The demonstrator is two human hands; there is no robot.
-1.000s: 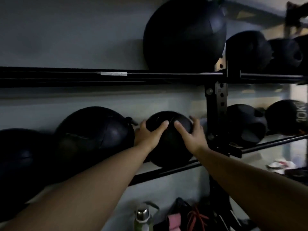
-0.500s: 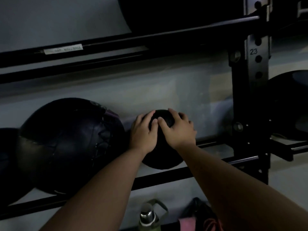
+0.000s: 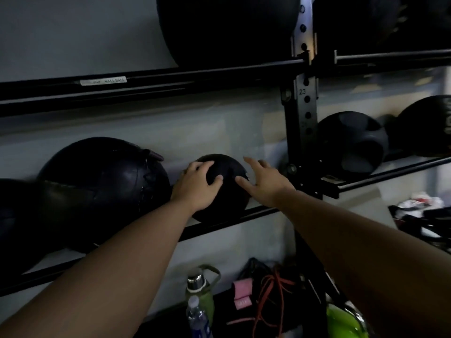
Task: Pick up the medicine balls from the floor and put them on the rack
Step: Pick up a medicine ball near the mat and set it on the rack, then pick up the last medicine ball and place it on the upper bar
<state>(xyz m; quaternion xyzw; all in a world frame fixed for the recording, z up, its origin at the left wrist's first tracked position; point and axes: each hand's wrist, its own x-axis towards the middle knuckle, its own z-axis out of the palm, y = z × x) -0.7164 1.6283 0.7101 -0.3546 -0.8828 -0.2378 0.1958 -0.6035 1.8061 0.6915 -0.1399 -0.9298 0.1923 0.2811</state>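
A small black medicine ball [image 3: 228,172] sits on the middle rails of the black rack [image 3: 219,224], just left of the upright post [image 3: 302,113]. My left hand [image 3: 195,186] grips the ball's left side, fingers curled over its top and thumb on its front. My right hand [image 3: 266,184] is at the ball's right side with fingers spread and straight; only the thumb tip seems to touch the ball. A large black wall ball [image 3: 105,191] lies right next to it on the left.
Another big ball [image 3: 227,28] fills the upper shelf. Two more balls [image 3: 351,145] [image 3: 427,125] rest on the shelf right of the post. Below the rack stand a green bottle [image 3: 197,289], a clear bottle [image 3: 197,318], bags and orange cords [image 3: 268,296].
My right hand has come off the ball's top and opened out to its right side. My left hand stays on the ball, which remains on the rails.
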